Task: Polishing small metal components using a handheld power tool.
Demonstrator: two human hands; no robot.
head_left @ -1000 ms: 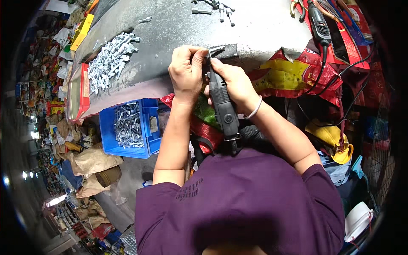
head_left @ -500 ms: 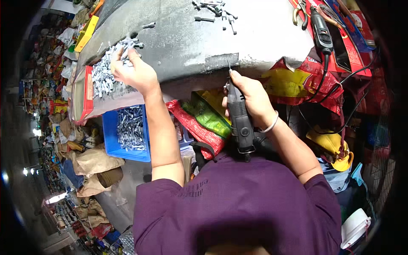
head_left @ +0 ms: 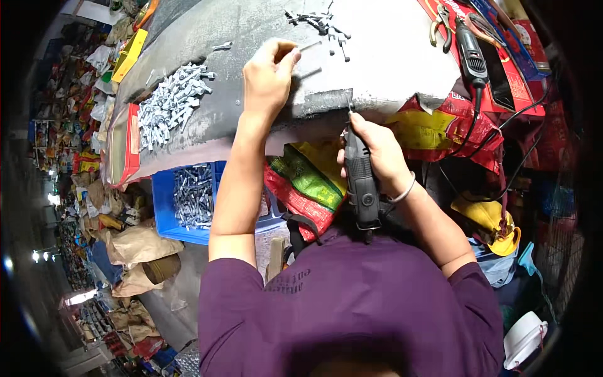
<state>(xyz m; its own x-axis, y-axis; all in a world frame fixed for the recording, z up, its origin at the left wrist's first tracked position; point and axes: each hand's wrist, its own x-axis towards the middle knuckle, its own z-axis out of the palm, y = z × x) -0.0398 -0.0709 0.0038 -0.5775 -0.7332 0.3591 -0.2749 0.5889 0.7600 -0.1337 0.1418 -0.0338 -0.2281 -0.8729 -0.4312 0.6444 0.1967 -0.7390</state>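
My left hand point(head_left: 269, 78) is raised over the middle of the work table point(head_left: 251, 31), thumb and forefinger pinching a small, slim grey part point(head_left: 309, 46). Its shadow falls on the surface below. My right hand point(head_left: 382, 151) is wrapped round a black rotary tool point(head_left: 361, 182), held upright at the table's near edge with its thin bit point(head_left: 350, 102) pointing away from me. To the left lies a heap of small grey parts point(head_left: 173, 103). A smaller scatter of similar parts point(head_left: 320, 24) rests at the far side of the table.
A blue bin point(head_left: 166, 201) with more grey parts stands below the table's left edge. On the right are a second rotary tool point(head_left: 471, 53), pliers point(head_left: 441, 28) and black cords point(head_left: 502, 129). Red and yellow sacking point(head_left: 427, 125) hangs over the near edge.
My left hand has left the heap and moved right, now carrying one small grey part. My right hand and the rotary tool have shifted slightly right.
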